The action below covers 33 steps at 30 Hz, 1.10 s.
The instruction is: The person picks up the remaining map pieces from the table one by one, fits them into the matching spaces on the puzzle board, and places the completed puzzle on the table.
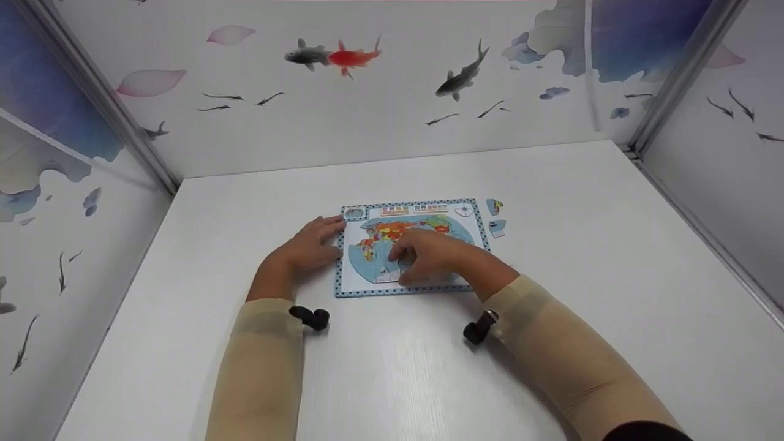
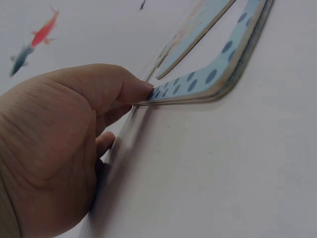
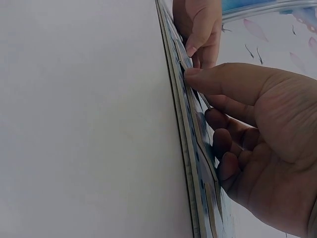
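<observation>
A world map jigsaw puzzle (image 1: 361, 293) with a dotted blue border lies flat on the table. My left hand (image 1: 313, 245) rests at its left side, thumb and fingertips touching the border; the left wrist view shows the thumb (image 2: 136, 91) on the dotted edge. Over the lower middle of the map, my right hand (image 1: 432, 252) pinches a puzzle piece between thumb and index finger. Most of that piece is hidden; only a thin edge shows in the right wrist view, where the right hand (image 3: 262, 124) is close against the board.
Two loose puzzle pieces, one upper (image 1: 494, 206) and one lower (image 1: 497, 228), lie just right of the board. White table (image 1: 380, 367) surrounds the puzzle. Panels printed with fish (image 1: 355, 58) and petals stand behind and at both sides.
</observation>
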Motion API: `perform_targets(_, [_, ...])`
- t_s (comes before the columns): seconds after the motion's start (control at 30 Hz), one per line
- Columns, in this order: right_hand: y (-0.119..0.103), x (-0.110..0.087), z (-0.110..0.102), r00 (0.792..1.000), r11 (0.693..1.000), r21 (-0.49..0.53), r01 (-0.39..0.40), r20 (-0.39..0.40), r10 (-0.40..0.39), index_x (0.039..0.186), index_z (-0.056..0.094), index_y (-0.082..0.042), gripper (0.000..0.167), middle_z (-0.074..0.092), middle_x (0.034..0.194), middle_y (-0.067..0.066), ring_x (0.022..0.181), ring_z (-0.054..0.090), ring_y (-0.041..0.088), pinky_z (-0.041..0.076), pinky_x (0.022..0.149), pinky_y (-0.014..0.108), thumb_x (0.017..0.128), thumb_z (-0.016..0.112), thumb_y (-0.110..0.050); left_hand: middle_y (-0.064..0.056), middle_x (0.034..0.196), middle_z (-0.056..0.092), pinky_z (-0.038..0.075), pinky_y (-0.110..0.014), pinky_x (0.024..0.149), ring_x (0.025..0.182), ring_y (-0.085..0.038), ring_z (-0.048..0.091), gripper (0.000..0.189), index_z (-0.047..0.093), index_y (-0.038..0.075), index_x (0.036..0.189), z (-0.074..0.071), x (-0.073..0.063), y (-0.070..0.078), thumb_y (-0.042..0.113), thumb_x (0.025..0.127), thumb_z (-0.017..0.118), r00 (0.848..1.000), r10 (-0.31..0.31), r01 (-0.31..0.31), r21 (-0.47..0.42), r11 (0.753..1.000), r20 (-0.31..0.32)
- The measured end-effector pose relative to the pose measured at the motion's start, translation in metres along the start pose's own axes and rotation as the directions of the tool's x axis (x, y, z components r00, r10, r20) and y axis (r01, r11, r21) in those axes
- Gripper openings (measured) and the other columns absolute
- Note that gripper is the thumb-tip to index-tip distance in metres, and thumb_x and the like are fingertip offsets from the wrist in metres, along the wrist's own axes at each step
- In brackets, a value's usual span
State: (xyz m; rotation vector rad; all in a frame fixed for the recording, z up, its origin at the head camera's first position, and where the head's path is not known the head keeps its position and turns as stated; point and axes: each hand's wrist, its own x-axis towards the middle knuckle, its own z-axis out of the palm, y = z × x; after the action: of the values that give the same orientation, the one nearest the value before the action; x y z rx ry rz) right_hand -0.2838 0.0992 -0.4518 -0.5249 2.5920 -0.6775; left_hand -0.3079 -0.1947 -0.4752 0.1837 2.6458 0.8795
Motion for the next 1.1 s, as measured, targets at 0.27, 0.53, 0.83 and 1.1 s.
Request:
perform_targets(0.27, [0.0003, -0.0003, 0.0016, 1.0, 1.0, -0.023, -0.013, -0.01, 0.013, 0.116, 0.077, -0.039, 0.038, 0.066, 0.116, -0.016, 0.112, 0.059, 0.016, 0.054, 0.1, 0.037, 0.081, 0.092, -0.037, 0.016, 0.181, 0.013, 0.007, -0.059, 0.138, 0.172, -0.021, -0.002, 0.073, 0.035, 0.041, 0.167, 0.0012, 0.0002, -0.0011, 0.034, 0.1, 0.063, 1.0, 0.004, -0.004, 0.0, 1.0, -0.002])
perform_targets(0.53, [0.0009, 0.0, 0.0018, 1.0, 1.0, -0.01, -0.014, -0.005, 0.014, 0.117, 0.077, -0.04, 0.041, 0.064, 0.118, -0.014, 0.113, 0.059, 0.018, 0.054, 0.101, 0.038, 0.08, 0.093, -0.036, 0.017, 0.181, 0.012, 0.007, -0.062, 0.137, 0.172, -0.022, -0.002, 0.074, 0.033, 0.044, 0.167, 0.0006, 0.0017, -0.0023, 0.035, 0.1, 0.062, 1.0, -0.005, 0.005, 0.015, 1.0, 0.003])
perform_targets(0.83, [0.0008, 0.0012, 0.0005, 1.0, 1.0, -0.017, -0.005, -0.001, 0.005, 0.12, 0.078, -0.038, 0.043, 0.065, 0.12, -0.015, 0.113, 0.059, 0.017, 0.054, 0.102, 0.038, 0.08, 0.093, -0.038, 0.018, 0.181, 0.013, 0.007, -0.06, 0.137, 0.172, -0.02, -0.002, 0.074, 0.034, 0.042, 0.167, 0.0001, 0.0021, -0.0016, 0.035, 0.1, 0.063, 1.0, -0.001, 0.001, 0.023, 1.0, 0.0])
perform_targets(1.1, [0.0006, -0.0003, 0.0, 1.0, 0.999, -0.042, -0.005, 0.002, 0.005, 0.119, 0.078, -0.038, 0.039, 0.067, 0.118, -0.016, 0.112, 0.06, 0.016, 0.054, 0.102, 0.037, 0.082, 0.092, -0.038, 0.017, 0.181, 0.013, 0.008, -0.061, 0.137, 0.172, -0.021, -0.002, 0.074, 0.034, 0.042, 0.167, 0.0012, 0.0026, -0.0001, 0.034, 0.099, 0.062, 1.0, -0.013, 0.013, 0.027, 1.0, -0.001])
